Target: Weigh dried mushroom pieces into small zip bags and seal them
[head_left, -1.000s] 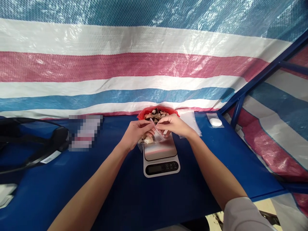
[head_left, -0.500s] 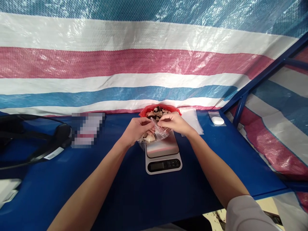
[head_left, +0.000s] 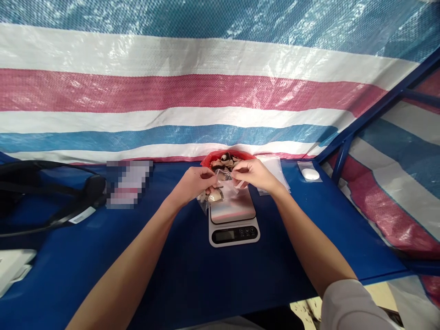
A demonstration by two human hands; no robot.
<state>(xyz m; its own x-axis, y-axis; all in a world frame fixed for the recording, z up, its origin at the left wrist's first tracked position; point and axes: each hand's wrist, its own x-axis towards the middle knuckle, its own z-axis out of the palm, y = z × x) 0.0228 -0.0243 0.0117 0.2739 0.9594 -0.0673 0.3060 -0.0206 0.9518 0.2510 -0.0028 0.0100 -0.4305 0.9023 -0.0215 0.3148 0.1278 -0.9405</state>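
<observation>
A clear zip bag (head_left: 227,190) with pale, chip-like pieces in its lower left part is held above a kitchen scale (head_left: 234,234). My left hand (head_left: 196,183) pinches the bag's left side between thumb and fingers. On the right side of its mouth, my right hand (head_left: 252,174) grips the bag with closed fingertips. The scale has a shiny metal plate and a dark display whose reading I cannot make out. Just behind my hands sits a red bag (head_left: 209,158) filled with dark and pale dried slices (head_left: 225,160), partly covered by my right hand.
Flat clear bags (head_left: 275,169) lie right of the red bag. Farther right is a small bag with a white oval item (head_left: 310,173). A black strap-like object (head_left: 85,197) and a white device (head_left: 13,268) lie left. A striped tarp (head_left: 172,91) rises behind the blue table (head_left: 172,284).
My right hand has shifted slightly right, and the gap between my hands has widened, with the bag's mouth pulled between them. The view has moved a little.
</observation>
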